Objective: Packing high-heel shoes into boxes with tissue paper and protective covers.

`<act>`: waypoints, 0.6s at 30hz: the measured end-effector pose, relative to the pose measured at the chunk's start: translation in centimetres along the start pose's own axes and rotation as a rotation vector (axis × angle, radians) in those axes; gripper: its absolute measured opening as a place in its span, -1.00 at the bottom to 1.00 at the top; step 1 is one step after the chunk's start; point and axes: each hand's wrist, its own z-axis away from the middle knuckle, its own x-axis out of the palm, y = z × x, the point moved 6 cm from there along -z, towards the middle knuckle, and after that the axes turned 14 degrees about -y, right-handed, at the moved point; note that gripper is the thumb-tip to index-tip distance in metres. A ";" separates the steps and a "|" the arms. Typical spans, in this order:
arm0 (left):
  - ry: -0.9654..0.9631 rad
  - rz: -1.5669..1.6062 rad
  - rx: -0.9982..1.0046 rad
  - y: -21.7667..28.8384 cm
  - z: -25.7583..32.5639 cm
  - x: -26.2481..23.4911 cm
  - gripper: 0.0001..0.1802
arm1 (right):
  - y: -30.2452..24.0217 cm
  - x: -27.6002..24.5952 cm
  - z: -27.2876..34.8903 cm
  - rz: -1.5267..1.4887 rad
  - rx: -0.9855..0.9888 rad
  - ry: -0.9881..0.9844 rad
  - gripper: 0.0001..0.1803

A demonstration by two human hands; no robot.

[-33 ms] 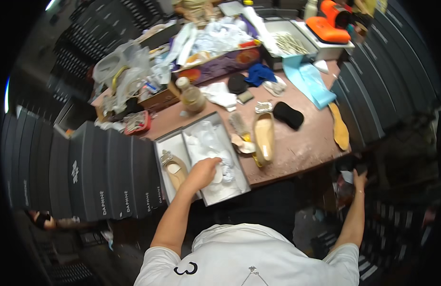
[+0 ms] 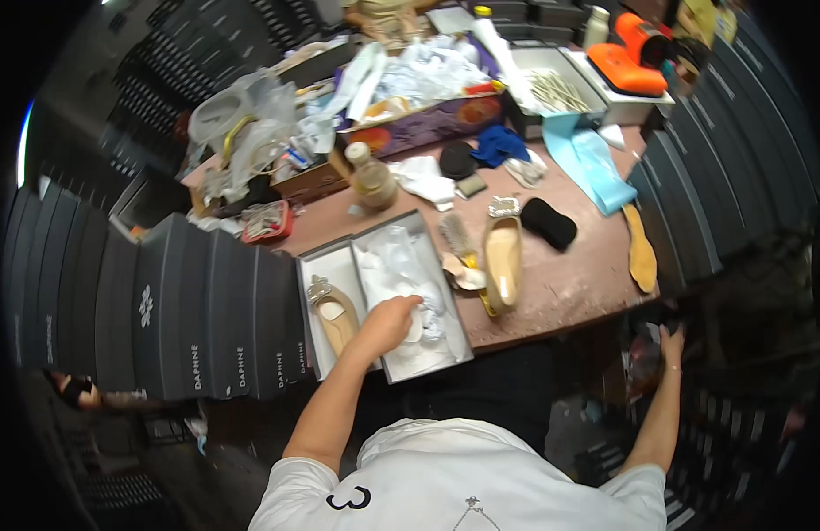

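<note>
My left hand (image 2: 390, 325) reaches into an open grey shoebox (image 2: 470, 347). Its fingers are curled on crumpled white tissue paper (image 2: 398, 252) in the right-hand part. In the left-hand part lies a beige flat shoe (image 2: 340, 329) with a sparkling buckle, partly behind my wrist. The matching beige shoe (image 2: 504, 257) stands on the table, toe toward me, touching a brush (image 2: 456, 237) with a yellow handle. My right hand (image 2: 671, 343) hangs low past the table's right edge, beside a clear plastic bag (image 2: 642, 352). Its fingers are too dark and small to make out.
Stacked dark shoeboxes stand left (image 2: 171, 310) and right (image 2: 684, 195). On the table (image 2: 569, 288) lie a black sponge (image 2: 549, 224), a tan insole (image 2: 640, 250) and a light blue cloth (image 2: 591, 168). A glass bottle (image 2: 373, 184) and a purple carton (image 2: 419, 126) stand farther back.
The whole view has shifted a little, so the table and boxes appear farther right. My left hand stays in the shoebox; my right hand stays low at the right.
</note>
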 end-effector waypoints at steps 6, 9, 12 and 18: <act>0.051 -0.022 -0.173 -1.3 1.6 3.8 -0.36 | -39.0 6.7 7.2 -0.487 -0.540 -0.548 -0.68; 0.034 0.038 -0.203 -1.5 0.6 4.1 -0.32 | -53.2 11.7 11.5 -0.257 -0.883 -0.738 -0.57; 0.029 0.051 -0.196 -1.6 -0.5 4.3 -0.33 | -59.4 18.5 11.6 0.143 -1.104 -0.615 -0.55; 0.378 0.113 -0.026 -1.5 1.8 3.1 -0.46 | -61.8 23.6 11.0 0.262 -1.102 -0.463 -0.68</act>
